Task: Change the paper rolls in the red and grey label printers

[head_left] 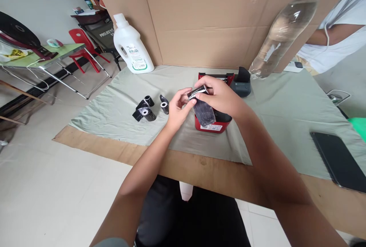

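Observation:
A small roll of glossy black ribbon (197,92) is held up between both hands, with a loose dark, wrinkled length of it hanging below. My left hand (180,106) pinches its left end between thumb and fingers. At the other end, my right hand (221,95) wraps its fingers and thumb around the roll. Right beneath the hands stands a red and black machine (211,127) that looks like a small label printer, partly hidden by the hands and ribbon. More black ribbon rolls (149,115) lie on the cloth to the left of my left hand, some partly unwound.
A grey-green cloth (114,113) covers most of the wooden table. Behind stand a white detergent jug (133,47), a cardboard panel (200,22) and a large water bottle (281,33). A black phone (340,159) lies at right. Another person's arm (334,35) shows beyond the cardboard.

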Tool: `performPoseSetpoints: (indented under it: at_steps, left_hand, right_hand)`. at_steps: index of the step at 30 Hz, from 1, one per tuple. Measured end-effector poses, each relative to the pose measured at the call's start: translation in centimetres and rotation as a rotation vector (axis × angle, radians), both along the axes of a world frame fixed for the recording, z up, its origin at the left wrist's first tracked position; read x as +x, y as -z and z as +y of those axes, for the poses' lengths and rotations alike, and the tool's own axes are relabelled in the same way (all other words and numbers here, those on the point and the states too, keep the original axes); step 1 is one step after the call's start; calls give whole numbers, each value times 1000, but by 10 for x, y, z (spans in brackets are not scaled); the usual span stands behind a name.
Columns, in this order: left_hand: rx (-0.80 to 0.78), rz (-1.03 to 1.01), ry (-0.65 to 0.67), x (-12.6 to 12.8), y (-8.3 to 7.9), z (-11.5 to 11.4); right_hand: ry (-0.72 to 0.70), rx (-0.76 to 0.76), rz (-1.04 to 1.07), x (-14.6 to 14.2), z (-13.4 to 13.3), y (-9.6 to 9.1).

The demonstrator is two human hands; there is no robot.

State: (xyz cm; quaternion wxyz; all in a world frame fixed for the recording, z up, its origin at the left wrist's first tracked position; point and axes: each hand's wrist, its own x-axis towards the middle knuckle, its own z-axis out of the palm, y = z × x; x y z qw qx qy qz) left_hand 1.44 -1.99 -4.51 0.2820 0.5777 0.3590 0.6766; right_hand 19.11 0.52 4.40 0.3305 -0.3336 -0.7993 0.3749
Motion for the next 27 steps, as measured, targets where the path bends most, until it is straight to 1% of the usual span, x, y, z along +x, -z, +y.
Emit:
performPoseSetpoints:
  at_steps: [3, 8, 12, 14, 17, 19, 22, 24, 27]
  left_hand:
    - [-57, 34, 50, 0, 3, 0]
    - [-22, -29, 73, -2, 12, 4]
    - [-52, -37, 98, -6, 16, 7]
    - [-53, -53, 74, -8, 18, 8]
    - [-32, -70, 20, -10, 21, 10]
    - [-56, -76, 41, -11, 23, 11]
    - [-120, -101, 110, -10, 26, 13]
    - [-127, -134, 117, -9, 28, 14]
    - [-117, -214, 101, -6, 34, 17]
  right_hand:
    - [-28, 1, 39, -1, 1, 2]
    - [27, -15, 77, -3, 3, 7]
    - [-2, -3, 95, -7, -1, 9]
    - [44, -36, 90, -10, -4, 9]
    - [135, -141, 72, -14, -7, 8]
    - [152, -174, 92, -18, -7, 10]
    - [129, -129, 124, -22, -5, 19]
    - [146, -88, 96, -24, -5, 24]
    - [219, 16, 26, -28, -7, 21]
